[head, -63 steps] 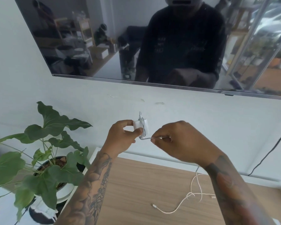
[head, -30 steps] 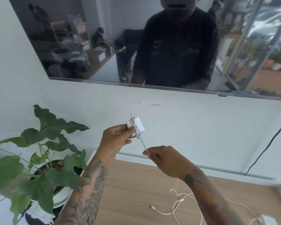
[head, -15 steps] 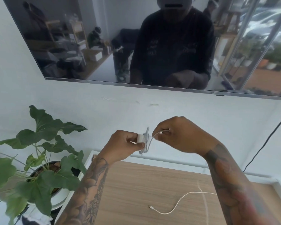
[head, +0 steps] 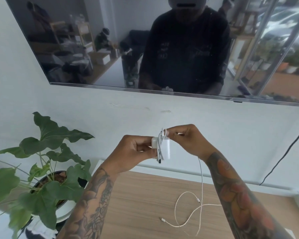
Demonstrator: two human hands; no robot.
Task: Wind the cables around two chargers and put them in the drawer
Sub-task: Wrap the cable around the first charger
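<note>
In the head view, the left hand [head: 136,149] held a white charger [head: 165,148] up in the air above the wooden tabletop [head: 141,204], its fingers [head: 141,140] curled and pinching the block at its left end. Several turns of white cable [head: 160,145] ran around the charger's middle, top to bottom. The right hand [head: 188,140] was just beside the charger's upper right corner, its fingers [head: 174,132] curled and pinching the cable where it came off the top of the windings. From under that hand the loose cable hung straight down to the tabletop, where white cable lay in open loops with a small plug [head: 162,219] at one end; a second plug [head: 198,200] lay near it. Left of the tabletop stood a leafy potted plant [head: 47,152]. A dark screen [head: 110,40] on the white wall above reflected the person and a room behind. A black cord [head: 283,156] ran down the wall at the right.
</note>
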